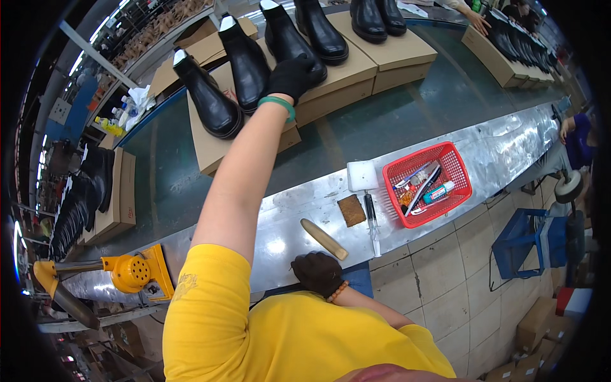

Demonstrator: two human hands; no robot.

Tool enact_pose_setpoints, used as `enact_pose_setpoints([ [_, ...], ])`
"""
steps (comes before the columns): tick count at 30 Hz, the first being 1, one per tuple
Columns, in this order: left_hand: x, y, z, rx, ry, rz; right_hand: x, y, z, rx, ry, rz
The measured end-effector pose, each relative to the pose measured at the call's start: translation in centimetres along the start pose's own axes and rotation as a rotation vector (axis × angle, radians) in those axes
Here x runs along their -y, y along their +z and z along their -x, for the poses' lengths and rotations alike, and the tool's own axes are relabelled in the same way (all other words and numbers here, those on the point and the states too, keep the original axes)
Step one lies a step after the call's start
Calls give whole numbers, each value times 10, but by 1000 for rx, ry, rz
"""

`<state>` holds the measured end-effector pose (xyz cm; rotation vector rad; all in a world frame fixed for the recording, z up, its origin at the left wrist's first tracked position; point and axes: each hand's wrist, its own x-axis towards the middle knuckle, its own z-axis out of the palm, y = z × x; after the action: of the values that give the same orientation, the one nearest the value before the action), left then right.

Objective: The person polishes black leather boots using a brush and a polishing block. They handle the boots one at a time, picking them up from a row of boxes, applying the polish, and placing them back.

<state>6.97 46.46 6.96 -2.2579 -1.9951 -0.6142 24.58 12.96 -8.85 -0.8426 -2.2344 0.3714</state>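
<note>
Yellow shirt in front, left hand on a black boot

The yellow shirt [286, 337] fills the lower middle. The left hand [294, 77], in a black glove with a green band [290, 109] at the wrist, lies over the front of a black boot [284, 38], third from the left in a row on cardboard boxes [334, 97]; its fingers bend over the toe, but I cannot tell whether this grip pinches. The right hand [316, 274], also gloved, is at the near edge of the metal table [509, 146], just beside a tan stick [323, 239]; I cannot tell whether its grip is spread or pressed together

Beyond the stick lie a brown square pad [351, 211], a slim tool [370, 207] and a white dish [362, 176], with a red basket [466, 184] of small items to their right. Farther out, the boxes stand on a dark green surface [382, 121]; a yellow fixture [130, 272] is at the left
</note>
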Motion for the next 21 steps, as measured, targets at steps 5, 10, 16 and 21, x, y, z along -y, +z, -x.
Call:
enact_pose_setpoints([
  [5, 3, 4, 26, -73, -7, 73, 7, -2, -2, 22, 24, 27],
  [10, 13, 9, 97, -229, 194, 225, 4, 8, 5, 91, 26, 106],
  [16, 108, -29, 186, -557, -248, 618, 3, 14, 7, 22, 17, 74],
  [21, 300, -70, 296, -966, -891, 527, 9, 14, 3, 13, 29, -30],
])
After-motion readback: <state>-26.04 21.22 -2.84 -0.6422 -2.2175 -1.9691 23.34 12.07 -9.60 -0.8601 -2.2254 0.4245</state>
